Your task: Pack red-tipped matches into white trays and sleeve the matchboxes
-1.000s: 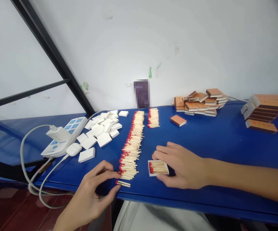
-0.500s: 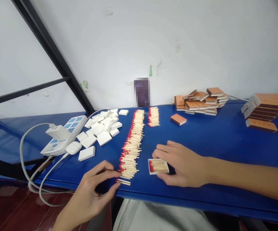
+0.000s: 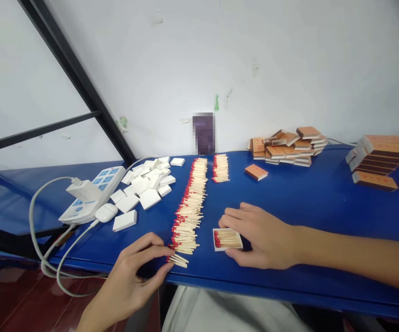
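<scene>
At the near edge of the blue table, my left hand (image 3: 137,265) has thumb and index finger closed about the red heads of a few matches (image 3: 180,261). These lie fanned just below a long row of matches (image 3: 190,207), heads to the left. My right hand (image 3: 259,235) grips a white matchbox tray (image 3: 217,248) by its long sides, fingers at the far side and thumb at the near side. Inside the tray lies a layer of matches (image 3: 229,239), heads to the left. A shorter row of matches (image 3: 221,168) sits beyond it.
White trays (image 3: 150,198) lie heaped at left, beside a power strip (image 3: 95,193) with white cables. Orange matchboxes (image 3: 289,151) are piled by the wall, one matchbox (image 3: 256,172) apart. More boxes (image 3: 382,152) stand stacked at right. A pixelated dark object (image 3: 204,133) leans on the wall.
My left fingers have drawn another match or so from the long row into the small group, which now fans out. My right hand and the tray have stayed put.
</scene>
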A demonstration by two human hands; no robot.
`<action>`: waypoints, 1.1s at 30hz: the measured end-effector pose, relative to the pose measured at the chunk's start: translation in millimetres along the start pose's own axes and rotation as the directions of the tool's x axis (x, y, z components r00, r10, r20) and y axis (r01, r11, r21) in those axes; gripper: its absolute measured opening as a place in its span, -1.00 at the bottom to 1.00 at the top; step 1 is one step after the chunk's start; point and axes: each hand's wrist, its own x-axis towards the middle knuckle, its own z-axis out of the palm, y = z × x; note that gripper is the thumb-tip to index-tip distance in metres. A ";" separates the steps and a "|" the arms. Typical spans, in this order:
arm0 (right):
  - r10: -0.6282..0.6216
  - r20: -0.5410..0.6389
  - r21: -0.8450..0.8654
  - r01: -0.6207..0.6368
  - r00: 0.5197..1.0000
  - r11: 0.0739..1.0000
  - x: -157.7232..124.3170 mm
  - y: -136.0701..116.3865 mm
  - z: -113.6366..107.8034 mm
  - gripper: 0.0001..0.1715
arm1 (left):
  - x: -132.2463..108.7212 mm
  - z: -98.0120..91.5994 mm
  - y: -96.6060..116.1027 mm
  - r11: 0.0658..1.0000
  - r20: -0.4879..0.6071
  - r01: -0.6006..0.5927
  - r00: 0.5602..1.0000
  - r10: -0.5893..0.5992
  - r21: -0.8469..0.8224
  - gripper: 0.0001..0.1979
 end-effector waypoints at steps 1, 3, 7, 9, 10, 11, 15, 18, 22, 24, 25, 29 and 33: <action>0.001 0.001 0.000 -0.001 1.000 1.000 0.0 0.2 -0.1 -0.71 | 0.0 0.0 0.0 1.000 0.008 0.005 1.000 -0.005 -0.003 -0.87; 0.000 -0.002 -0.002 0.000 1.000 1.000 0.0 0.6 -0.1 -0.72 | -0.2 0.1 0.1 1.000 0.031 0.015 0.999 -0.015 -0.011 -0.86; -0.003 -0.008 -0.005 0.003 1.000 1.000 0.4 1.1 0.8 -0.72 | -1.2 0.6 -0.8 0.999 0.042 0.026 0.999 -0.024 -0.027 -0.87; 0.001 -0.002 -0.003 -0.001 1.000 1.000 0.5 1.0 1.2 -0.72 | -2.1 0.9 -1.8 0.999 0.031 0.023 0.999 -0.022 -0.029 -0.86; 0.003 0.001 -0.003 -0.003 1.000 1.000 0.6 0.9 1.3 -0.72 | -2.7 1.0 -2.3 0.999 0.027 0.022 0.999 -0.022 -0.026 -0.84; 0.006 0.002 -0.002 -0.006 1.000 1.000 0.8 0.7 1.4 -0.72 | -3.2 1.1 -2.8 1.000 0.028 0.021 0.999 -0.021 -0.021 -0.82; 0.008 0.007 0.003 -0.008 1.000 1.000 1.3 0.4 1.3 -0.71 | -4.8 1.0 -3.3 1.000 0.052 0.012 0.999 -0.013 0.006 -0.78; 0.014 0.015 0.002 -0.014 1.000 1.000 1.2 0.6 1.1 -0.71 | -4.7 0.8 -2.8 1.000 0.057 0.003 0.998 -0.004 0.013 -0.77; 0.018 0.020 -0.009 -0.018 1.000 1.000 -0.1 0.9 1.0 -0.71 | -3.7 0.7 -2.6 1.000 0.066 -0.004 0.998 0.003 0.010 -0.78; 0.015 0.019 -0.011 -0.015 1.000 1.000 -0.8 0.6 1.0 -0.71 | -3.5 0.3 -2.3 1.000 0.069 -0.008 0.998 0.007 0.015 -0.77; 0.016 0.018 -0.010 -0.015 1.000 1.000 -1.0 0.4 1.0 -0.71 | -3.5 -0.1 -2.0 1.000 0.068 -0.006 0.998 0.005 0.019 -0.77; 0.017 0.012 -0.001 -0.017 1.000 1.000 -0.2 -0.6 0.4 -0.73 | -4.1 -1.8 -0.7 1.000 0.071 0.007 0.997 -0.009 0.029 -0.75; 0.015 0.024 0.009 -0.015 1.000 1.000 1.3 -1.6 -0.6 -0.74 | -4.8 -2.5 0.1 1.000 0.065 0.002 0.998 -0.004 0.020 -0.76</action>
